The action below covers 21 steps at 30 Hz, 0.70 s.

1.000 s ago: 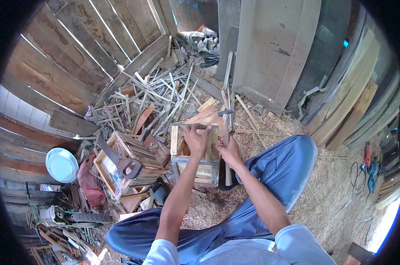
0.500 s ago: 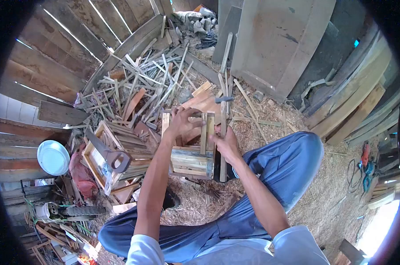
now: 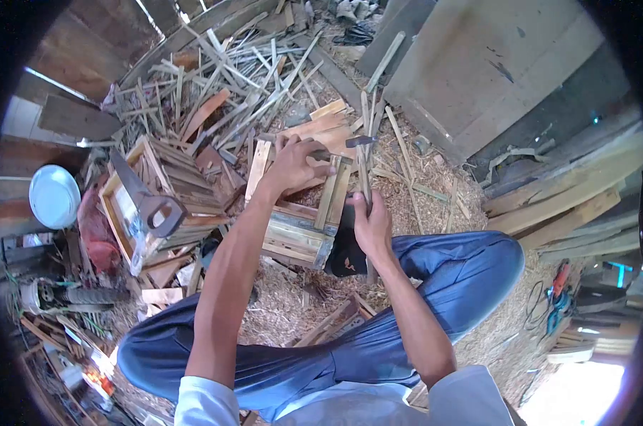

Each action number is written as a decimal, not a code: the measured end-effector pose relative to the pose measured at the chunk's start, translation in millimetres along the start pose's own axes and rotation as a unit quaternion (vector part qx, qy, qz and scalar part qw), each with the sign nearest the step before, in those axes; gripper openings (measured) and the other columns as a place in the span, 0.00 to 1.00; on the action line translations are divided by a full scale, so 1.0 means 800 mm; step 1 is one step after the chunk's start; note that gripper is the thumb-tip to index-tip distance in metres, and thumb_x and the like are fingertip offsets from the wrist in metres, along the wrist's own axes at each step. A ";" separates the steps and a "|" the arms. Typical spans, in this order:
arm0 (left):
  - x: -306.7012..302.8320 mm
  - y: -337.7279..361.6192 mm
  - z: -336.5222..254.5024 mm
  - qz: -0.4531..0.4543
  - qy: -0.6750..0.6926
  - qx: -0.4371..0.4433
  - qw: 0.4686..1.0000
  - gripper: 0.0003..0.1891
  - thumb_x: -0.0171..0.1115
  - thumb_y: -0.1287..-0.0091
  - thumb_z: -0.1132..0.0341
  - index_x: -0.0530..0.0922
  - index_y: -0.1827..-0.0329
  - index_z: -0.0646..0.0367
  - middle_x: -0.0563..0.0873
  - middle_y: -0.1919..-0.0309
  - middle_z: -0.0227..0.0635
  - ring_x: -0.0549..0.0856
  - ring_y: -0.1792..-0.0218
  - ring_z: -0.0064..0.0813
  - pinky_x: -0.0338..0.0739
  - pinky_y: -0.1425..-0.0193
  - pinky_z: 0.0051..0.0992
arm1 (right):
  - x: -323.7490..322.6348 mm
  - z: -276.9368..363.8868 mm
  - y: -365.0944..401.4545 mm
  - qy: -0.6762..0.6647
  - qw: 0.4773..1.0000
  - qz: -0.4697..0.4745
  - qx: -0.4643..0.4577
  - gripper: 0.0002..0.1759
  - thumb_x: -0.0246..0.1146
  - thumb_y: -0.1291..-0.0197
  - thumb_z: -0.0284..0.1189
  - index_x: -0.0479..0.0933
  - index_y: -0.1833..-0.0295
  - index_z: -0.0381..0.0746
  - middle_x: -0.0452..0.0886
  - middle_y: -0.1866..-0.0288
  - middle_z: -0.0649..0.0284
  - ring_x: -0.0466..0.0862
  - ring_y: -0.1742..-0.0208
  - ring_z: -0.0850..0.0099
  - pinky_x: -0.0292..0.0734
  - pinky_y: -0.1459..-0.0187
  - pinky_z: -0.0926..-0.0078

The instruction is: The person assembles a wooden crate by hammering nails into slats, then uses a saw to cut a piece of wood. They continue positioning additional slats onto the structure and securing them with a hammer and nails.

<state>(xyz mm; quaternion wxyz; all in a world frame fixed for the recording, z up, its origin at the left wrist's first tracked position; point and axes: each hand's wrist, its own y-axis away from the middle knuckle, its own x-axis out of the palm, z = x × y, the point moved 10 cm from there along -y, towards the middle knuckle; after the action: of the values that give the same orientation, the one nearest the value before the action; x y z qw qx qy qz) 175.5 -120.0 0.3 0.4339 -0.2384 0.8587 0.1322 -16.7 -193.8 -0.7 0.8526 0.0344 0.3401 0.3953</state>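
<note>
A small slatted wooden crate (image 3: 293, 240) stands in front of me, between my bent legs. My left hand (image 3: 293, 167) lies over its far side, fingers curled at the upper edge and thumb against an upright slat (image 3: 333, 192); whether a nail is pinched there is too small to tell. To the right of the crate, my right hand (image 3: 372, 224) is closed round the wooden handle of a hammer (image 3: 361, 142). The hammer's metal head points away from me, beyond the crate's far right corner. A black sandal (image 3: 346, 245) shows beside the crate.
A handsaw (image 3: 154, 206) rests on another slatted crate (image 3: 140, 160) at left. Behind lies a heap of thin wood offcuts (image 3: 243, 85). Boards (image 3: 563, 177) lean at right, near a power tool with a cord (image 3: 559, 298). Shavings cover the ground.
My right hand has left the crate's right side and now grips the hammer handle. My left hand stays on the crate. The camera view has shifted and turned slightly.
</note>
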 end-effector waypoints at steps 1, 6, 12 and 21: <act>0.000 -0.002 0.000 0.013 0.004 -0.003 1.000 0.35 0.69 0.50 0.34 0.84 0.48 0.52 0.86 0.48 0.36 0.74 0.38 0.41 0.45 0.25 0.48 | 0.001 0.000 0.004 -0.017 1.000 -0.002 -0.020 0.18 0.57 0.30 0.39 0.72 0.49 0.34 0.83 0.67 0.46 0.84 0.65 0.48 0.75 0.62 0.53; 0.007 -0.011 0.007 0.038 0.018 -0.026 0.999 0.36 0.69 0.51 0.34 0.84 0.47 0.52 0.86 0.50 0.36 0.75 0.39 0.40 0.48 0.26 0.46 | 0.000 -0.007 0.014 0.084 0.989 -0.047 -0.113 0.16 0.54 0.27 0.39 0.71 0.49 0.35 0.80 0.72 0.42 0.81 0.69 0.40 0.73 0.67 0.48; 0.005 -0.010 0.006 0.034 0.029 -0.022 0.999 0.36 0.69 0.50 0.34 0.84 0.48 0.55 0.87 0.51 0.38 0.75 0.40 0.37 0.50 0.28 0.43 | -0.003 -0.012 0.023 0.050 0.990 -0.054 -0.119 0.17 0.52 0.26 0.39 0.68 0.47 0.35 0.78 0.72 0.40 0.79 0.69 0.38 0.70 0.69 0.45; 0.010 -0.013 0.009 0.036 0.013 -0.028 0.999 0.34 0.69 0.50 0.34 0.85 0.49 0.52 0.87 0.51 0.35 0.75 0.38 0.37 0.46 0.25 0.49 | 0.003 -0.011 0.024 0.046 0.991 -0.073 -0.106 0.16 0.51 0.26 0.39 0.67 0.48 0.35 0.77 0.72 0.37 0.79 0.69 0.36 0.67 0.69 0.42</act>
<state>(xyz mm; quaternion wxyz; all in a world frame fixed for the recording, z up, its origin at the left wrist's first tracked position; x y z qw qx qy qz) 181.5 -127.8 -10.7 0.4111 -0.2206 0.8682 0.1687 -33.5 -181.0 -2.2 0.8614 -0.0991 0.3365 0.3674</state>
